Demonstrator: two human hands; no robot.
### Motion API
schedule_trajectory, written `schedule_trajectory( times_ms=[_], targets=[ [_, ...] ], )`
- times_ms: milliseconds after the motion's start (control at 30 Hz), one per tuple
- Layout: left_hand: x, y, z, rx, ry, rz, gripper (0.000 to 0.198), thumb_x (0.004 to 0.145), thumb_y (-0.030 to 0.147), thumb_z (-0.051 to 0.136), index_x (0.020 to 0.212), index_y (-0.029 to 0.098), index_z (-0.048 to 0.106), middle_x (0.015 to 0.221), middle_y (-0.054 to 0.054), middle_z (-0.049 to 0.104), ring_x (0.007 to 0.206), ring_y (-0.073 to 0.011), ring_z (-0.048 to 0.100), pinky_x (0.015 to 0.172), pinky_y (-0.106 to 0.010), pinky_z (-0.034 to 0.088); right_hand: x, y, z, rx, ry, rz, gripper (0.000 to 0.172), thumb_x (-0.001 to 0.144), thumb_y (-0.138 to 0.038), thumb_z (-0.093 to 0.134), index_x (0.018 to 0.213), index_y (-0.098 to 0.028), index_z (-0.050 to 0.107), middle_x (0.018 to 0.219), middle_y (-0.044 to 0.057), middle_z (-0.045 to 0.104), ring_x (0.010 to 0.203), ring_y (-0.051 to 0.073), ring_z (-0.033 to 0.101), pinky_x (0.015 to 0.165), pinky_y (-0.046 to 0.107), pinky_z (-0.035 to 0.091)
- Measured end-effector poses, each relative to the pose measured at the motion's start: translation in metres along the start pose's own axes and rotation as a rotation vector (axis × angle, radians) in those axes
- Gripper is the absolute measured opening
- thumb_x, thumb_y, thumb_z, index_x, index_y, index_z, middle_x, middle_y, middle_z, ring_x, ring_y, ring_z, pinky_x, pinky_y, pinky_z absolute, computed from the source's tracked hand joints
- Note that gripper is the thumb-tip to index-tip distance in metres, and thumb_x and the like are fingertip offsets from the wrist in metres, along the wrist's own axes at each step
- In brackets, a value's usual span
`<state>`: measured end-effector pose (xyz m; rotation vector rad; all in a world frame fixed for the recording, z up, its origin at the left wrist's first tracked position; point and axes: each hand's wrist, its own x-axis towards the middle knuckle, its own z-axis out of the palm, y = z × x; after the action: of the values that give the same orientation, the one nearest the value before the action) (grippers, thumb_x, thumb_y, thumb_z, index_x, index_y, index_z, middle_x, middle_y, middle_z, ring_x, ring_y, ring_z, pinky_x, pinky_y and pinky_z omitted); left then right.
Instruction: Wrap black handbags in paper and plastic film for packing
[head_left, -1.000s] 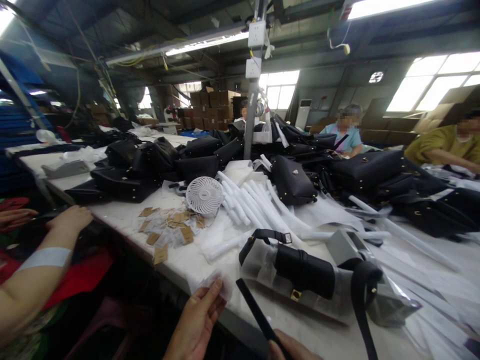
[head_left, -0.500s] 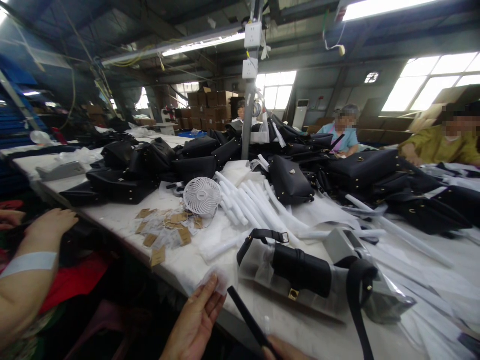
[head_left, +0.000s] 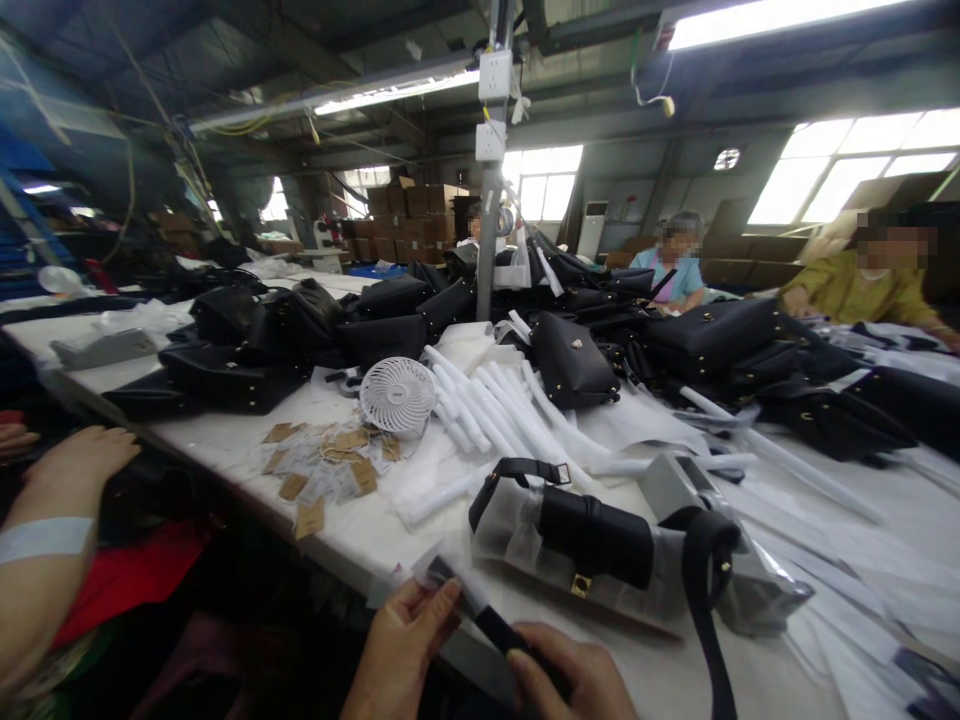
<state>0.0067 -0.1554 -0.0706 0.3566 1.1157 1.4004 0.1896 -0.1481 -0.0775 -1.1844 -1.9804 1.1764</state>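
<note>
My left hand (head_left: 405,640) is closed at the table's front edge, thumb and fingers pinching the end of a black strap (head_left: 501,630) together with a thin translucent wrapping sheet (head_left: 466,585). The sheet lies over the strap's tip. Lower down, my right hand (head_left: 577,672) is closed around the same strap, whose far end runs out of view. Just beyond my hands lies a black handbag (head_left: 596,535) with a gold clasp, partly covered in translucent wrapping. Its wide shoulder strap (head_left: 701,590) hangs toward me on the right.
A white fan (head_left: 397,396) stands beside brown tags (head_left: 309,518) in small clear bags. White rolled tubes (head_left: 517,410) and piles of black bags (head_left: 232,370) cover the table around a metal post (head_left: 487,240). A co-worker's arm (head_left: 56,510) is at left; other people sit across the table.
My right hand has come up and left with the strap, bringing its tip into the translucent sheet at my left hand. The left fingers now pinch both. The view has shifted slightly.
</note>
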Motion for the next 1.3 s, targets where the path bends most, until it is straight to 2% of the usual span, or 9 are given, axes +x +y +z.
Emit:
schedule_trajectory(
  times_ms=[133,233,367,500,700,933,1033,1133,1300],
  targets=[
    [-0.011,0.001,0.017,0.131,-0.098,0.063,0.046,0.056,0.041,0.091,0.084,0.008,0.076,0.08,-0.015,0.077,0.075,-0.0269,0.073,0.065,-0.026,0.056,0.019,-0.026,-0.017,0.068,-0.017,-0.018,0.036,0.091,-0.032,0.052,0.124,-0.019,0.052,0.064,-0.001,0.069,0.056,0.014,0.062,0.059,0.021,0.045],
    [-0.014,0.023,0.022,0.096,-0.054,0.111,0.045,0.059,0.038,0.089,0.091,0.01,0.076,0.085,-0.013,0.078,0.081,-0.0264,0.073,0.071,-0.026,0.056,0.017,-0.031,-0.029,0.071,-0.064,-0.031,0.052,0.089,-0.026,0.052,0.139,-0.02,0.04,0.074,0.0,0.07,0.059,0.014,0.061,0.059,0.021,0.044],
    [-0.011,0.051,0.018,0.014,0.001,0.182,0.046,0.057,0.036,0.091,0.093,0.013,0.075,0.09,-0.01,0.078,0.089,-0.0252,0.073,0.08,-0.027,0.056,0.004,-0.029,-0.043,0.028,-0.183,-0.005,0.065,0.084,-0.021,0.053,0.146,-0.017,0.037,0.068,-0.001,0.068,0.06,0.014,0.062,0.059,0.021,0.044],
    [-0.019,0.05,0.03,0.087,-0.134,0.154,0.042,0.061,0.039,0.088,0.09,0.012,0.075,0.088,-0.01,0.077,0.088,-0.0265,0.072,0.08,-0.03,0.055,0.011,-0.057,-0.052,0.11,-0.117,0.064,0.072,0.082,-0.019,0.052,0.151,-0.017,0.03,0.068,-0.002,0.068,0.051,0.011,0.056,0.052,0.019,0.044],
    [-0.034,0.045,0.059,0.152,-0.368,0.229,0.028,0.071,0.037,0.081,0.085,0.013,0.074,0.084,-0.009,0.077,0.082,-0.0246,0.07,0.074,-0.028,0.053,0.031,-0.12,-0.079,0.037,-0.083,-0.036,0.069,0.08,-0.018,0.06,0.146,-0.019,0.041,0.067,-0.004,0.064,0.055,0.011,0.056,0.054,0.018,0.044],
    [-0.014,0.084,0.059,-0.097,-0.183,0.272,0.045,0.058,0.029,0.09,0.099,0.016,0.073,0.098,-0.008,0.077,0.097,-0.024,0.071,0.087,-0.031,0.055,0.021,-0.127,-0.122,-0.175,-0.181,-0.006,0.062,0.081,-0.033,0.067,0.14,-0.023,0.051,0.091,0.003,0.07,0.079,0.019,0.065,0.07,0.025,0.049],
    [-0.015,0.087,0.079,-0.048,-0.297,0.293,0.04,0.064,0.031,0.087,0.098,0.015,0.074,0.101,-0.009,0.077,0.102,-0.0247,0.069,0.088,-0.031,0.054,0.036,-0.143,-0.132,-0.283,-0.03,-0.114,0.07,0.075,-0.03,0.073,0.141,-0.021,0.05,0.094,0.003,0.069,0.086,0.021,0.063,0.076,0.027,0.047],
    [-0.019,0.087,0.108,-0.008,-0.437,0.387,0.037,0.071,0.03,0.082,0.104,0.017,0.074,0.103,-0.008,0.076,0.108,-0.027,0.066,0.094,-0.036,0.051,0.055,-0.167,-0.14,-0.363,0.017,-0.223,0.074,0.077,-0.032,0.072,0.145,-0.022,0.045,0.081,-0.001,0.066,0.076,0.017,0.06,0.07,0.025,0.045],
    [-0.011,0.094,0.133,0.108,-0.565,0.507,0.032,0.08,0.03,0.076,0.108,0.016,0.072,0.101,-0.007,0.075,0.101,-0.0236,0.067,0.091,-0.034,0.05,0.071,-0.177,-0.164,-0.281,-0.093,-0.198,0.043,0.089,-0.04,0.058,0.123,-0.014,0.064,0.074,0.001,0.063,0.065,0.013,0.055,0.059,0.022,0.042]
  ],
)
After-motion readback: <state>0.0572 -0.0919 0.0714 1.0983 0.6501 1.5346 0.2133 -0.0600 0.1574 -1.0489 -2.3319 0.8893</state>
